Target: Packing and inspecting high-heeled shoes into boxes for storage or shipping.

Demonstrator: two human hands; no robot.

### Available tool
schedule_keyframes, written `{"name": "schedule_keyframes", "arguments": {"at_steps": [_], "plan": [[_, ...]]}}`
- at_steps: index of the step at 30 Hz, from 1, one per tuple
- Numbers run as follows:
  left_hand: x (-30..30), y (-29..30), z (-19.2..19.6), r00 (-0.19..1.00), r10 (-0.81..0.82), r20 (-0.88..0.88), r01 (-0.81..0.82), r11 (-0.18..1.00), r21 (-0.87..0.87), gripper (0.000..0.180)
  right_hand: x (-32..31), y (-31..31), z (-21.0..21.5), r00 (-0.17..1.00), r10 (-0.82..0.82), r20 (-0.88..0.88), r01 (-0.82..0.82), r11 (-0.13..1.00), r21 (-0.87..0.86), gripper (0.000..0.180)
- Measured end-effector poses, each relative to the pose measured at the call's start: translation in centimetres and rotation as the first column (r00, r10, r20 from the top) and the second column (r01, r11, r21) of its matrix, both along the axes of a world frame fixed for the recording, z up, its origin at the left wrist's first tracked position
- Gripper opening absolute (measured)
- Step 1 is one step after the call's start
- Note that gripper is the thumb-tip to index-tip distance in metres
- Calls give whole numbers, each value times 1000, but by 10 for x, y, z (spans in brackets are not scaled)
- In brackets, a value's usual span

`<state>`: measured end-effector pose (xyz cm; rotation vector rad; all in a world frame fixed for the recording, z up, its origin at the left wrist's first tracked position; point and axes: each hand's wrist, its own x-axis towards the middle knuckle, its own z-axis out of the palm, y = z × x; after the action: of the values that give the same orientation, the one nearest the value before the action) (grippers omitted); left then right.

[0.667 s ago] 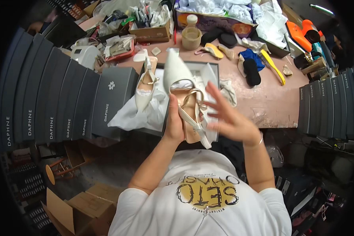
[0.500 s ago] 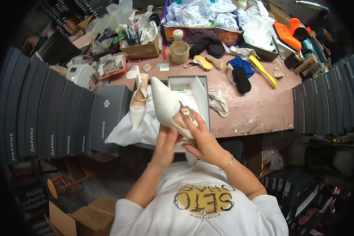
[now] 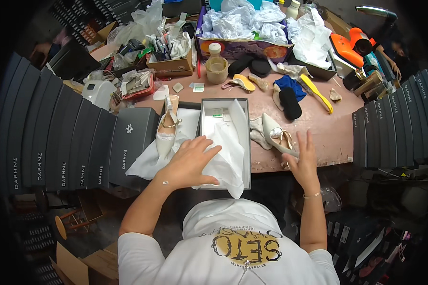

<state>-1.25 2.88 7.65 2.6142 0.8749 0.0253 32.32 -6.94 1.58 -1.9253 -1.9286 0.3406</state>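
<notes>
My left hand point(image 3: 189, 164) is spread open over white tissue paper point(image 3: 227, 154) in a grey shoe box point(image 3: 247, 142). Off to the right, my right hand point(image 3: 303, 164) has its fingers apart, just beside a white pointed shoe point(image 3: 273, 128). That shoe rests on the table, partly over a pale cloth point(image 3: 257, 134); its heel end is close to my thumb, and I cannot tell if they touch. The other white shoe point(image 3: 165, 137) lies toe toward me, left of the box, on tissue paper point(image 3: 145, 164).
Stacks of dark grey shoe boxes point(image 3: 47, 128) point(image 3: 390, 126) flank the table point(image 3: 318, 147). Farther back are a yellow-handled brush point(image 3: 317, 92), a black pad point(image 3: 290, 100), a blue cloth point(image 3: 297, 86), a jar point(image 3: 217, 67), a carton of tools point(image 3: 172, 65) and a box of crumpled paper point(image 3: 245, 42).
The shoe both hands held over the box now lies on the table to the right, released. My hands have moved apart, the left over the tissue paper, the right beside the shoe.
</notes>
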Motion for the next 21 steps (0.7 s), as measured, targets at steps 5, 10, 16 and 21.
{"name": "schedule_keyframes", "arguments": {"at_steps": [5,10,16,21], "plan": [[-1,12,-33,842,427,330,-193,810,-554,18,-95,31,46,838,499,-219,-512,859,-2,78],[-15,43,31,516,557,651,-179,813,-553,30,-124,77,56,574,212,-791,-464,880,-101,35],[-26,-15,63,476,336,813,-442,890,-110,92,-133,100,52,811,372,-452,-242,916,320,31],[-4,9,-12,337,447,828,-599,781,-178,48,-148,102,42,832,466,-302,-306,839,451,43]]}}
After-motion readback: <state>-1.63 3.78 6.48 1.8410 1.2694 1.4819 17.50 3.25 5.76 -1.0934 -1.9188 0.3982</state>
